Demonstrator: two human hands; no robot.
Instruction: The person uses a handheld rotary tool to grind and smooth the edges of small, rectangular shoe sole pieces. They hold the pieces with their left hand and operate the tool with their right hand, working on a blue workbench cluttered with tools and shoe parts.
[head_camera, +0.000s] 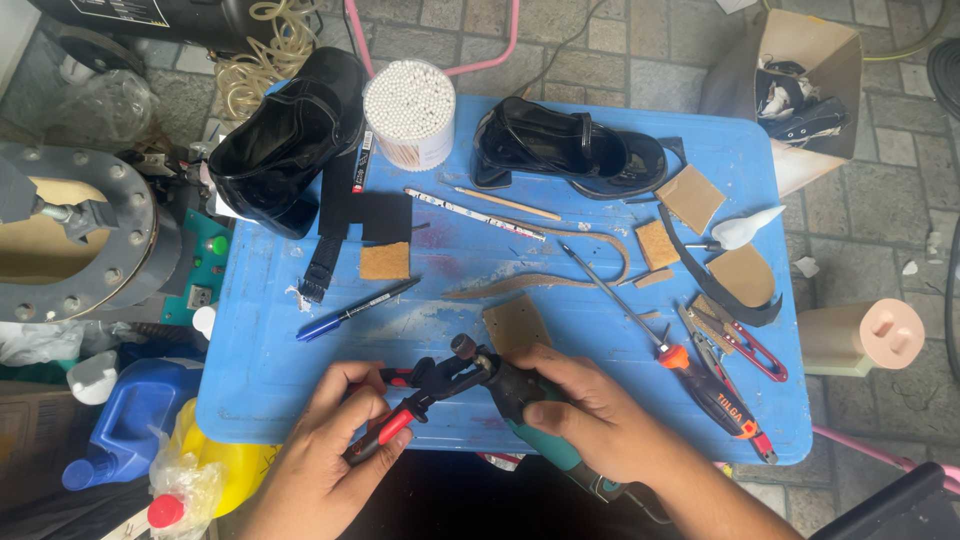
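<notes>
Both hands work a rotary tool over the blue bench (260, 370)

Left hand (335, 440) fingers clamped on red-handled pliers (415, 395) gripping the rotary tool (520, 395) tip; right hand (590, 415) fingers wrapped around its green body, at the bench's near edge

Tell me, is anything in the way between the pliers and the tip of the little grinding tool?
Nothing visible. The left hand holds the red-handled pliers, and their nose already meets the head of the rotary tool gripped by the right hand, just above the blue table.
</notes>
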